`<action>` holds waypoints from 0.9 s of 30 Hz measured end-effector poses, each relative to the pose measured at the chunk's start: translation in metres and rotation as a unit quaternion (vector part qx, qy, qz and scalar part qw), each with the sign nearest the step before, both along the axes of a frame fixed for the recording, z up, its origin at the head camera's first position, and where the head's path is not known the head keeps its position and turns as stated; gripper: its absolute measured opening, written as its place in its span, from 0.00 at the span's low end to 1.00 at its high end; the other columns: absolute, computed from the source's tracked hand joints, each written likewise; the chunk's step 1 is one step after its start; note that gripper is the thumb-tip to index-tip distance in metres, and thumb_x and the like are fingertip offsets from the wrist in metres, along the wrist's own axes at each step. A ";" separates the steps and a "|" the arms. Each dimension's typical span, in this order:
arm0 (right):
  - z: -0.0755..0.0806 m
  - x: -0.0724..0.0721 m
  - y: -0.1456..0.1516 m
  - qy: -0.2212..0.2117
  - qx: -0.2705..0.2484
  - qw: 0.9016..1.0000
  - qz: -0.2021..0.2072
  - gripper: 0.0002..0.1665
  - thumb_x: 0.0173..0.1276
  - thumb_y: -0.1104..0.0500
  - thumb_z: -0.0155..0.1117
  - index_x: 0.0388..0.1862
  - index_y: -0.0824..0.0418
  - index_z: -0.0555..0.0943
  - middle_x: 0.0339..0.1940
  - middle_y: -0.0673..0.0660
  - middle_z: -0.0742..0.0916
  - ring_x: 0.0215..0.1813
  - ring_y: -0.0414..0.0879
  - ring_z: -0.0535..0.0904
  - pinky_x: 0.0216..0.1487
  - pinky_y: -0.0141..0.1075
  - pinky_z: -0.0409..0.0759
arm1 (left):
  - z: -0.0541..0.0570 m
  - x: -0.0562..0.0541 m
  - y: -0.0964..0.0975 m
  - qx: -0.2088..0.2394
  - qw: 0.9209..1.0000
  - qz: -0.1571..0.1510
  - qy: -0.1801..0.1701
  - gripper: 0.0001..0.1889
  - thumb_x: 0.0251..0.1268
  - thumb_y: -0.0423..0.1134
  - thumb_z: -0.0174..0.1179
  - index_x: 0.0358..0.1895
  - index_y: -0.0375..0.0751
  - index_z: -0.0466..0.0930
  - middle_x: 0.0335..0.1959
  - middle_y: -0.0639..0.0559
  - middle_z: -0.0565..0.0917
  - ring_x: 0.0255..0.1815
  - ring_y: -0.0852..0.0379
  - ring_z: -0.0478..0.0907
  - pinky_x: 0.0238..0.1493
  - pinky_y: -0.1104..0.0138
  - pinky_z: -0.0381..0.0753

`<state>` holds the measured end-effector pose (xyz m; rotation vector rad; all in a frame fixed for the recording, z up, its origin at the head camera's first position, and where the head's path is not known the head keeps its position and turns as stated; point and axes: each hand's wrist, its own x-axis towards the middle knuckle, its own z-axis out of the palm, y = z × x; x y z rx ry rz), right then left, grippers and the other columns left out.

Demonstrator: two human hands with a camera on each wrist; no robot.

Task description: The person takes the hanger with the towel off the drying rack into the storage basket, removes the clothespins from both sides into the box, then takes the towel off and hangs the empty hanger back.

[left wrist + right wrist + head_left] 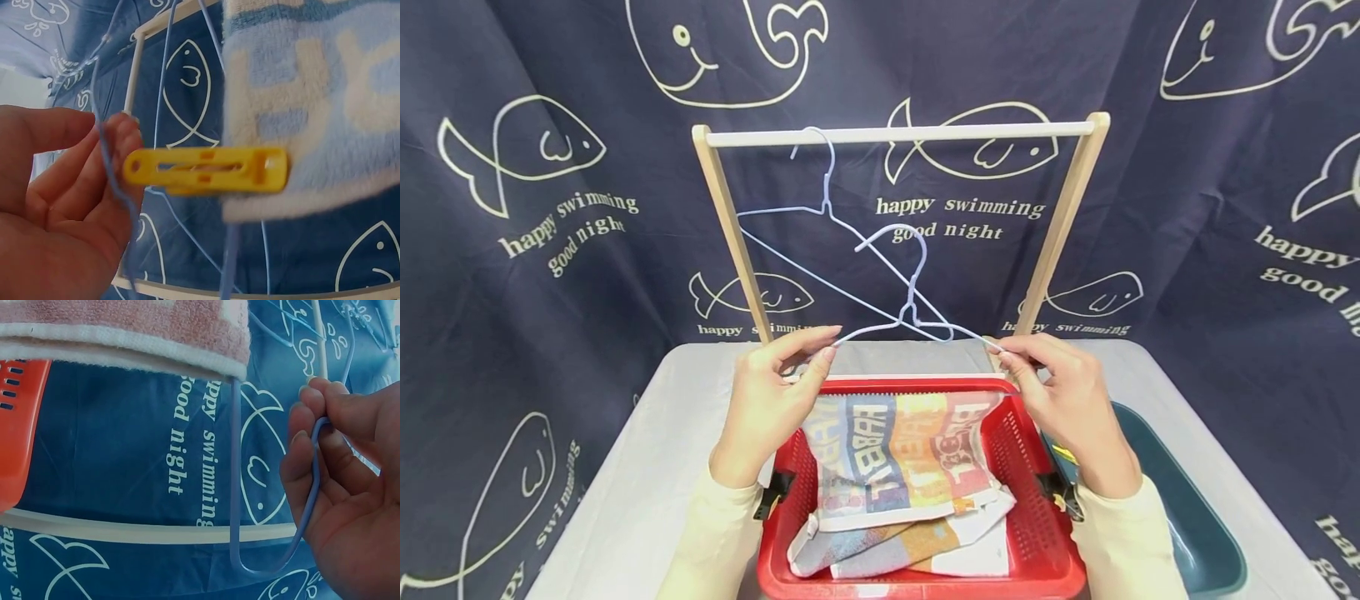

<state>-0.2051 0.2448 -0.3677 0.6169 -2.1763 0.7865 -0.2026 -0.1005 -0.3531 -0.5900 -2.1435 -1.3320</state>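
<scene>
A lavender-blue clothes hanger (912,314) is held up in front of me by both hands, its hook upward. My left hand (767,400) pinches its left shoulder between thumb and fingers. On the opposite shoulder, my right hand (1071,400) grips the wire the same way. Over the hanger's lower bar drapes a multicoloured towel (887,450) with lettering. In the left wrist view a yellow clothespin (206,170) clips the towel's edge to the bar. The right wrist view shows the towel's white hem (156,359) without a clothespin at that corner.
A red basket (1052,542) stands below the towel, holding folded cloths (917,546). Behind it rises a drying rack (895,133) with a second blue hanger (827,187) on its rail. At the right sits a teal basin (1202,525), partly behind my right arm, with something yellow (1063,452) in it.
</scene>
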 end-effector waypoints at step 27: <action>0.011 0.006 0.023 0.024 -0.059 0.995 -0.076 0.15 0.59 0.72 0.77 0.43 0.60 0.91 0.30 0.55 0.90 0.35 0.24 0.76 0.39 0.14 0.70 | 0.004 0.007 -0.005 -0.040 0.998 0.038 0.009 0.11 0.64 0.32 0.68 0.46 0.49 0.92 0.42 0.59 0.91 0.35 0.65 0.88 0.39 0.72 0.86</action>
